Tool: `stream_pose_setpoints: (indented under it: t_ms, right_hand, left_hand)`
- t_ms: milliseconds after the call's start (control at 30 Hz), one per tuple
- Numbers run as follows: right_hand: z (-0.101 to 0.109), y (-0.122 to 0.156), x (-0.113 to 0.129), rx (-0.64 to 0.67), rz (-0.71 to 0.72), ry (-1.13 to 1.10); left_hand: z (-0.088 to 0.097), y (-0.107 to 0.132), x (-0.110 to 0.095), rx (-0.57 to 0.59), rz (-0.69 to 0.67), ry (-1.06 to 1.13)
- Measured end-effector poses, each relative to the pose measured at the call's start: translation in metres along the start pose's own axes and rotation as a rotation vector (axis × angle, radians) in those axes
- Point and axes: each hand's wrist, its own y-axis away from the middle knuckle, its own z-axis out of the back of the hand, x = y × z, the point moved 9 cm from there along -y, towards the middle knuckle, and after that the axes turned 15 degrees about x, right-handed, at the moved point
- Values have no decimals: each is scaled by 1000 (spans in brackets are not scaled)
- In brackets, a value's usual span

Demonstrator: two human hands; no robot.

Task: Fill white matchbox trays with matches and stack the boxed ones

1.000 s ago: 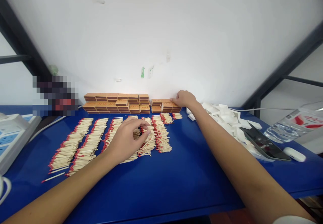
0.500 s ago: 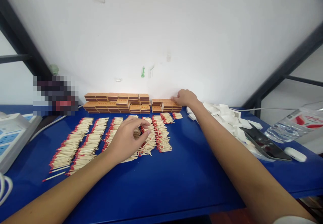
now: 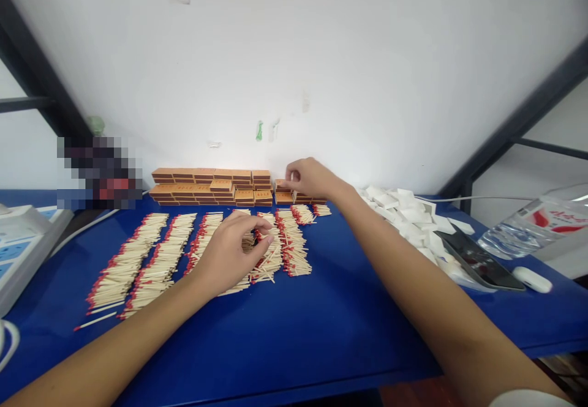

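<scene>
My left hand [image 3: 232,251] is over the rows of matches [image 3: 294,251], its grip curved, with thumb and fingertips a little apart. My right hand [image 3: 315,177] is at the low stack of matchboxes [image 3: 283,198] by the wall [image 3: 367,89]; the fingertips are partly hidden, so I cannot tell whether this grip pinches a box. The longer stack [image 3: 193,193] stands left of it on the blue worktop [image 3: 312,333]. White pieces [image 3: 413,214] lie right, beside a phone [image 3: 480,260].
</scene>
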Motion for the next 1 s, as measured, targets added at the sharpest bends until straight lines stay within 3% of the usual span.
stream_pose_setpoints:
  t_ms: [167, 300, 1000]
  right_hand:
    - [-39, -12, 48, 4, 180, 64]
    - [-60, -17, 53, 9, 172, 117]
    - [-63, -19, 42, 2, 134, 52]
  left_hand:
    - [1, 0, -4, -7, -19, -11]
    - [2, 1, -7, -18, -44, -17]
    - [1, 0, -6, -13, -37, -11]
